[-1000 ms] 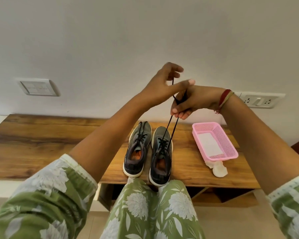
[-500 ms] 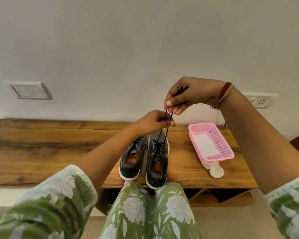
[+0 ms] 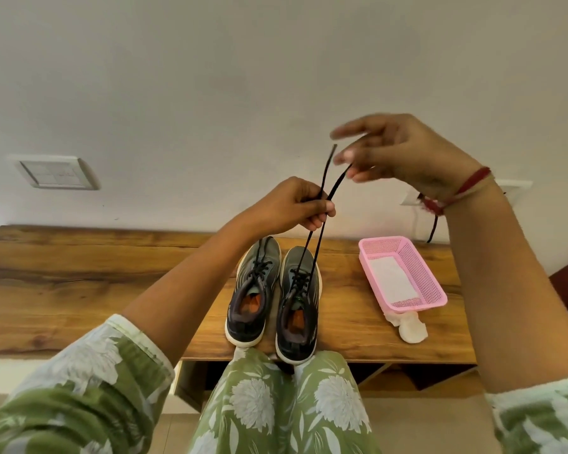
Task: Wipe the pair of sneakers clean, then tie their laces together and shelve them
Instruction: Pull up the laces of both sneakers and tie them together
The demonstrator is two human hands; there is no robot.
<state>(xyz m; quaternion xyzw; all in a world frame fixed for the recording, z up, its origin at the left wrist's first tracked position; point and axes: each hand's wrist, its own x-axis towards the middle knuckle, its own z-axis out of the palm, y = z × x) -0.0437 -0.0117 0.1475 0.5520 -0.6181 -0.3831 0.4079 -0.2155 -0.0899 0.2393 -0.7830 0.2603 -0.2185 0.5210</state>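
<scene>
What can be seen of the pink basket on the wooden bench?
The pink rectangular plastic mesh basket sits upright toward the right end of the wooden bench top, angled to its front edge. Its perforated walls flare up to a solid rim. A flat white sheet lies on its floor, and a crumpled white wipe lies against its near end. Nothing else touches it.

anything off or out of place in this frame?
Two things: a crumpled white wipe lies on the table against the near end of the pink basket, not inside it. Also, both laces that the left hand grips run to the right sneaker alone.
</scene>
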